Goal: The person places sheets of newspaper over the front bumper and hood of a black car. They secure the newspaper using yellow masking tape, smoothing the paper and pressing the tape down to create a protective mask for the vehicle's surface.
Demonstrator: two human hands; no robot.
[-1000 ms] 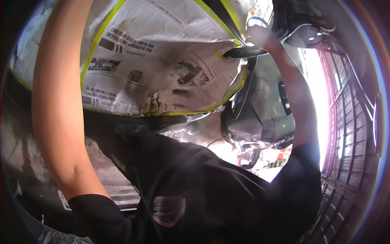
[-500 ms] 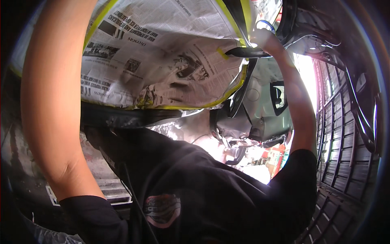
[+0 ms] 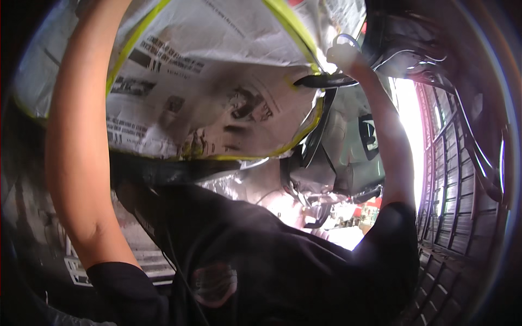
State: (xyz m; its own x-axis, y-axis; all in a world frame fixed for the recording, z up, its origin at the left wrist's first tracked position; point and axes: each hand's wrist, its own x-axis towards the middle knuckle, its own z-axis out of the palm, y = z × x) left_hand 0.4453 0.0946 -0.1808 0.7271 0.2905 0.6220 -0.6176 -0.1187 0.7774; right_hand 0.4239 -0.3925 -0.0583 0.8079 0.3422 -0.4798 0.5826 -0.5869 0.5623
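The person had 2 bare arms stretched up and away from a black shirt (image 3: 283, 261). The right hand (image 3: 345, 57) was up at the corner of the newsprint (image 3: 212, 103), with a pale ring (image 3: 356, 41), perhaps a roll of tape, touching its upper side. Glare washed over that spot, and I couldn't tell whether the right fingers were clamped on the ring or only rested against it. The left forearm (image 3: 81, 141) ran up past the top edge, so the left hand was out of sight and I couldn't tell how its fingers stood.

The newsprint spread to the left of the right fingers and below them, edged with yellow-green tape (image 3: 293, 24); 1 strip of it ran down close beside those fingers. Just under them a dark, narrow trim piece (image 3: 329, 81) jutted over the paper's edge. Farther below them was a grey-green vehicle panel (image 3: 353, 171), and well off to their right stood a ribbed wall (image 3: 448, 179).
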